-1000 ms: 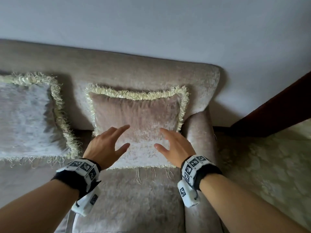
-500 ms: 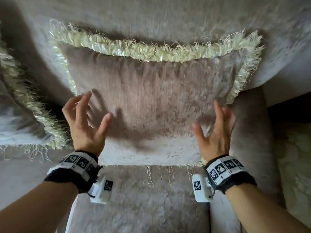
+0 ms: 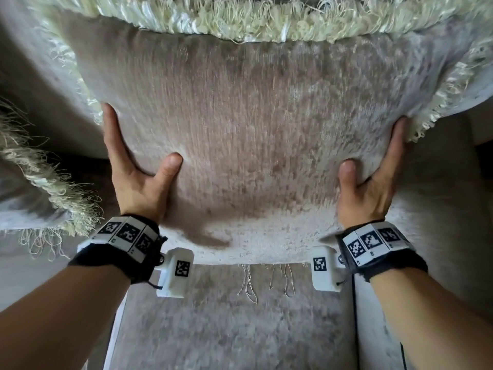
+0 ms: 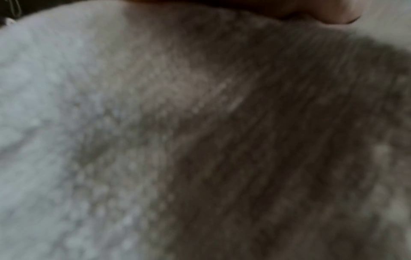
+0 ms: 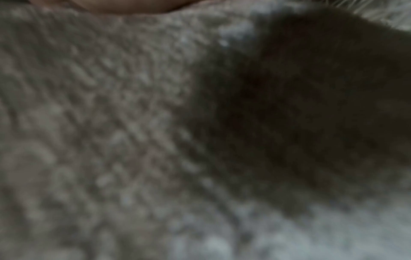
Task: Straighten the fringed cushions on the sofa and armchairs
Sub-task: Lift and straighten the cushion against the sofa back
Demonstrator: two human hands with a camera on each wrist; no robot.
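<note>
A beige velvet cushion (image 3: 253, 124) with a pale yellow fringe (image 3: 240, 20) stands against the sofa back and fills the head view. My left hand (image 3: 130, 161) grips its left edge, thumb pressed into the front and fingers reaching behind. My right hand (image 3: 378, 172) grips the right edge the same way, just below the side fringe. Both wrist views are blurred and show only the cushion's fabric (image 4: 200, 140) (image 5: 133, 123) up close, with a bit of skin at the top edge.
A second fringed cushion (image 3: 40, 169) lies at the far left, its fringe close to my left wrist. The sofa seat (image 3: 226, 329) spreads below the cushion. The padded armrest (image 3: 440, 209) runs along the right side.
The view has come much closer to the cushion. Both hands, open and hovering before, have moved outward to its side edges and taken hold of it.
</note>
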